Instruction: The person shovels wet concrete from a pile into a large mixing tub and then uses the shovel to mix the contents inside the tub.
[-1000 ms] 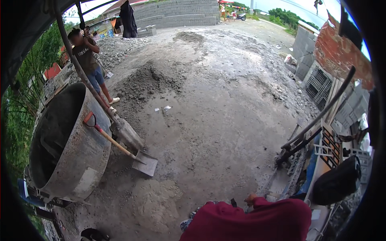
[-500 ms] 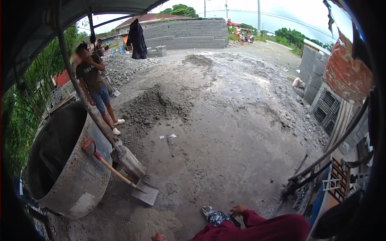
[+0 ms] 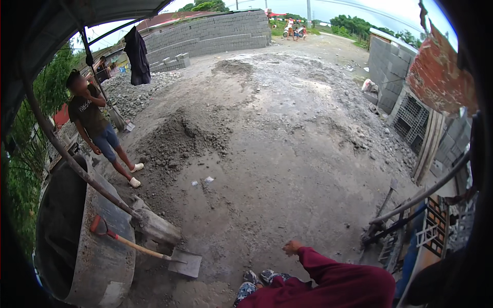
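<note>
My right hand (image 3: 292, 248), below a maroon sleeve (image 3: 334, 272), hangs over the bare ground in front of my body. It holds nothing and its fingers look loosely apart. My left hand is out of the picture. Both of my patterned shoes (image 3: 250, 277) show at the lower edge. Left of them, a shovel (image 3: 146, 250) with a wooden shaft and a red grip leans against a big metal drum (image 3: 110, 251). Its grey blade (image 3: 186, 263) rests on the ground, apart from my hand.
A person (image 3: 92, 115) stands behind the drum beside a heap of gravelly sand (image 3: 177, 136). A slanting pole (image 3: 61, 146) crosses the drum. Stacked grey blocks (image 3: 205, 38) line the back. On the right are a curved bar (image 3: 426, 199), plastic crates (image 3: 411, 120) and planks (image 3: 429, 149).
My view has shifted, and the drum, shovel and person sit farther left. My left hand has left the picture at the bottom. My right hand reaches farther forward, and both shoes now show.
</note>
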Motion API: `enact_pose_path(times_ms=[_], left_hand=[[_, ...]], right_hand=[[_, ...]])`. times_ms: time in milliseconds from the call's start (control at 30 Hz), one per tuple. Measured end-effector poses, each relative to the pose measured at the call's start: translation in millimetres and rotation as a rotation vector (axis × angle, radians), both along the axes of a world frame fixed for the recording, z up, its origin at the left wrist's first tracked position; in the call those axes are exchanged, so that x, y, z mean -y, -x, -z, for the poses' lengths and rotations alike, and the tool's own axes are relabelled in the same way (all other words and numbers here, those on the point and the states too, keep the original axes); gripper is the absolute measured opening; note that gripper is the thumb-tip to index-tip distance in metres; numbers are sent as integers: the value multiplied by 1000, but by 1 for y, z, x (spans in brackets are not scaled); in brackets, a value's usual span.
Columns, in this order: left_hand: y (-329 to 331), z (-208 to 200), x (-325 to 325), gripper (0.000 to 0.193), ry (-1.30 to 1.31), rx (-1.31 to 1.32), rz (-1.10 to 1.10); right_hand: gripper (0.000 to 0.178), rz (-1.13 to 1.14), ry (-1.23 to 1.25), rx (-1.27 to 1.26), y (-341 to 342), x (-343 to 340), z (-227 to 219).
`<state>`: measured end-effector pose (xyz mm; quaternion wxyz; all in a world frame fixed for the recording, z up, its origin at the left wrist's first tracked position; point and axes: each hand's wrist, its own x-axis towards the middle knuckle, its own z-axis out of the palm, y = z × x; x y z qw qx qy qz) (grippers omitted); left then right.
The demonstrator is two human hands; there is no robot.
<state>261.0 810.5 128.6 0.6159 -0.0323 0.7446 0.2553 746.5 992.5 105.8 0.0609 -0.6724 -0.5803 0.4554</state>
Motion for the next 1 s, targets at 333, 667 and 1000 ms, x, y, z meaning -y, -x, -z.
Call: enact_pose_path(times_ms=[333, 667, 1000], left_hand=[[46, 54, -130, 51, -44, 36, 87], [41, 42, -246, 30, -222, 108, 285], [-52, 26, -231, 29, -117, -19, 496]], right_hand=[[26, 169, 133, 4, 0, 30, -35], [38, 302, 289, 126, -38, 59, -85], [40, 550, 324, -21, -104, 147, -2]])
